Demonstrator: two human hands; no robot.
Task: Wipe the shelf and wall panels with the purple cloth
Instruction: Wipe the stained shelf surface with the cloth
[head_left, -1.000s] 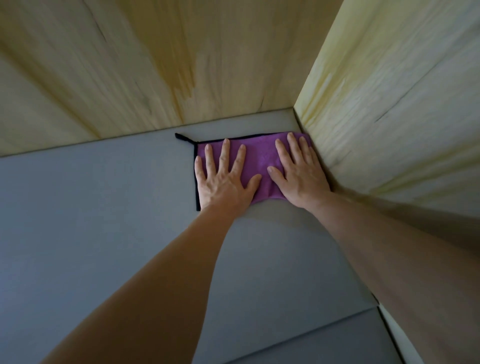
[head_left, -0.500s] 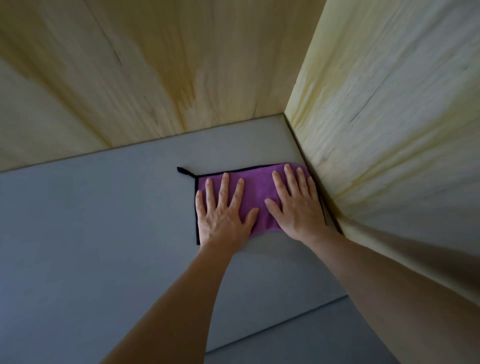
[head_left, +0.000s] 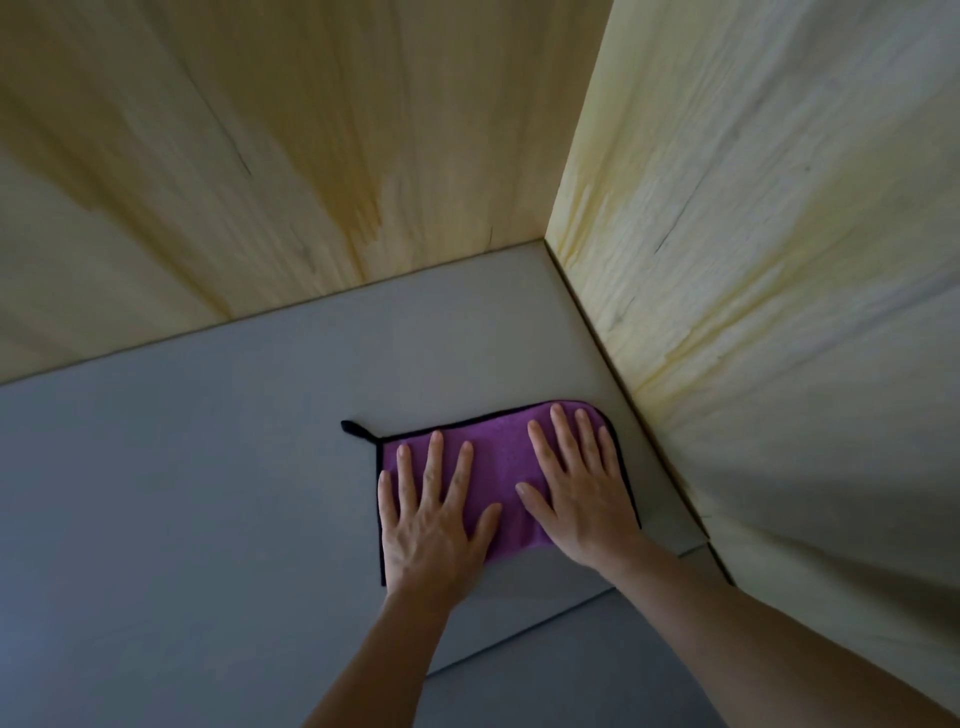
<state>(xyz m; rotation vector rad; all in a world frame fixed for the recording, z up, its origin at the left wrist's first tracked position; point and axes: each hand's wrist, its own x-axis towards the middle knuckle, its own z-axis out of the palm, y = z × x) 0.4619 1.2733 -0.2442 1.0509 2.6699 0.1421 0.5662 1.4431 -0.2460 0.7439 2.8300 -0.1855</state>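
A purple cloth (head_left: 501, 457) with a black hem and a small black loop lies flat on the grey shelf (head_left: 208, 493), close to the right wall panel (head_left: 779, 260). My left hand (head_left: 434, 519) presses on the cloth's left half with fingers spread and straight. On the right half my right hand (head_left: 582, 488) lies flat, fingers straight. The near edge of the cloth is hidden under both palms. The back wall panel (head_left: 285, 156) of pale wood stands behind the shelf.
The shelf's front edge (head_left: 519, 642) runs diagonally just behind my wrists, with a lower grey surface (head_left: 545, 691) beyond it. The two wood panels meet in a corner (head_left: 545, 241) at the back right.
Both hands have slid the cloth toward me along the right panel, away from the back corner. The shelf's front edge has come closer to my wrists.
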